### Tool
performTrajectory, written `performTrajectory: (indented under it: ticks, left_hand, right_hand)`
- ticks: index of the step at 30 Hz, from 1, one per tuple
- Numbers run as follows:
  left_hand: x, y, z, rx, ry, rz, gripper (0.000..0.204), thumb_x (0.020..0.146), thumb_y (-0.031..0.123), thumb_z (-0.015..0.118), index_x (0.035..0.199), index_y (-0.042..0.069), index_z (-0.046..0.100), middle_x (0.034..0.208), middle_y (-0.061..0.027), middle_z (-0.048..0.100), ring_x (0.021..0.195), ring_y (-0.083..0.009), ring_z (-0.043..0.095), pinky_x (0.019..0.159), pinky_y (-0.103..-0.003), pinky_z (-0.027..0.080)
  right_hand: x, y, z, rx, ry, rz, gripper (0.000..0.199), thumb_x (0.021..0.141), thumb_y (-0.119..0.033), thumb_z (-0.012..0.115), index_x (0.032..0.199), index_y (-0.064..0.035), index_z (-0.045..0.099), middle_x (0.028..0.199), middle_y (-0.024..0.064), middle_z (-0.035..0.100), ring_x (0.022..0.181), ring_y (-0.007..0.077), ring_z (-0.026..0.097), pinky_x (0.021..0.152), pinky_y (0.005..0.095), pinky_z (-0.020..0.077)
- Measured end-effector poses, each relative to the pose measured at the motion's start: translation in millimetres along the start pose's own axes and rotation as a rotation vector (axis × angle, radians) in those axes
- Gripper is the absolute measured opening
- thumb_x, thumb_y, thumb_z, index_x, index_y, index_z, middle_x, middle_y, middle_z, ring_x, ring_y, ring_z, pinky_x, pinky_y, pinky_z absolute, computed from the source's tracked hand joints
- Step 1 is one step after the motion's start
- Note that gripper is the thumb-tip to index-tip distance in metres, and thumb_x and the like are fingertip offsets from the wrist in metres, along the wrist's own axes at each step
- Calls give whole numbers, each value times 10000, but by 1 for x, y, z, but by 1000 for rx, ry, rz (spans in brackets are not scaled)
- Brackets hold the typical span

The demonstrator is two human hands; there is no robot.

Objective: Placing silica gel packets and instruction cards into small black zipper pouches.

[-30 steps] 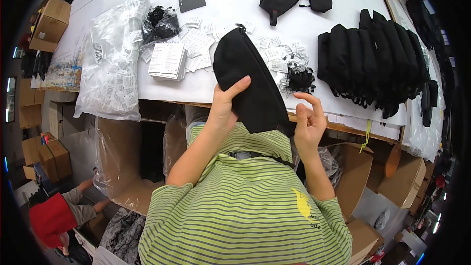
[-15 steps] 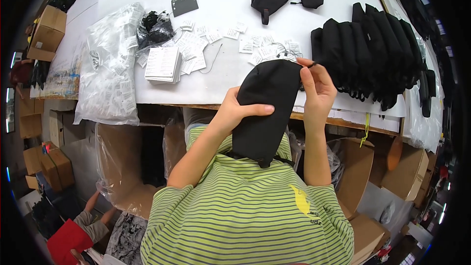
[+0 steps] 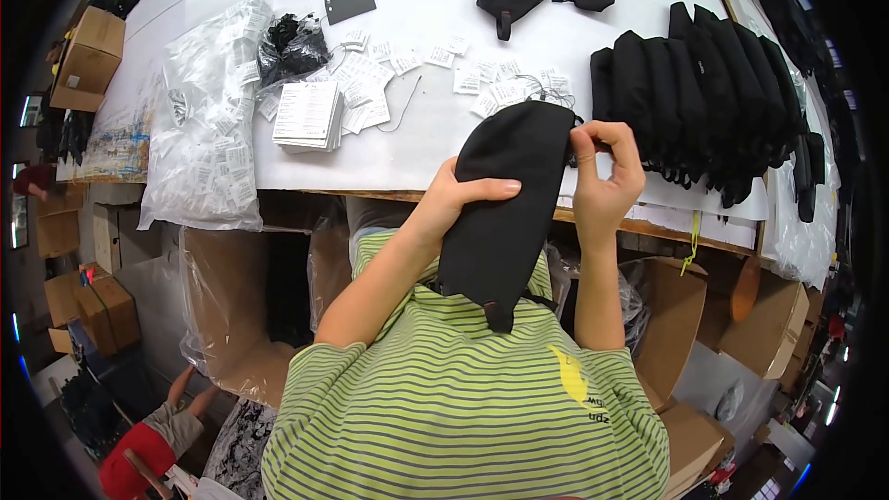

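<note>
A black zip pouch (image 3: 505,208) hangs in front of my shirt, its rounded end over the table edge and a small loop tab at its lower end. My left hand (image 3: 454,199) grips its left side, thumb flat across the front and fingers hidden behind. My right hand (image 3: 607,167) is closed in a pinch at the pouch's upper right edge, on what looks like a small dark zip pull. Just beyond the pouch lie loose white tags (image 3: 509,91) and thin dark strings.
Black pouches (image 3: 694,97) stand in a row at the right; two more pouches (image 3: 514,0) lie at the back. A stack of white cards (image 3: 306,116), a clear bag of tags (image 3: 208,130) and a bundle of black strings (image 3: 292,48) are at left. Cardboard boxes (image 3: 667,315) sit under the table.
The pouch has tilted and shifted slightly, its lower tab now showing more. My right hand's fingers have curled in closer to its edge. A person at lower left has moved a little.
</note>
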State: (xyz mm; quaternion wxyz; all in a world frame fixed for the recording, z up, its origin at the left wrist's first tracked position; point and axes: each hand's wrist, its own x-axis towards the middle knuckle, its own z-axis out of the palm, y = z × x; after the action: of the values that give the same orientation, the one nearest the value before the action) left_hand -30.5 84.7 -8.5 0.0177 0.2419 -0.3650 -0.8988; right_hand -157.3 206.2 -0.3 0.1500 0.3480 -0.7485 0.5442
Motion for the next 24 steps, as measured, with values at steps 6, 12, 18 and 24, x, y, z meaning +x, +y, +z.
performTrajectory:
  ticks: [6,12,18,24]
  left_hand:
    - [10,-11,-18,-2,-188,-32,498,733,149,728,1158,-25,537,1025,-100,628,877,-156,624,779,-285,519]
    - [39,3,-38,14,-378,-24,476,791,203,709,1188,10,530,1065,-69,613,940,-128,598,819,-271,496]
    - [49,7,-30,-52,-174,130,334,858,229,633,1104,16,562,906,-57,644,789,-124,636,697,-256,532]
    - [61,42,-43,-165,39,261,232,888,164,590,1045,-7,590,867,-76,660,705,-118,648,615,-227,540]
  right_hand:
    - [-6,-10,0,281,-46,176,101,803,-31,678,792,-2,582,751,32,557,660,103,512,605,218,415]
    - [-3,-29,1,407,-318,427,113,811,-38,675,808,25,581,763,39,556,614,80,555,534,204,461]
    - [2,-34,-1,155,-489,87,133,763,-86,724,774,-12,614,672,32,537,543,99,500,474,229,381]
    - [-19,-61,-6,259,-783,122,159,766,-151,729,780,-33,624,677,31,545,480,126,472,460,244,365]
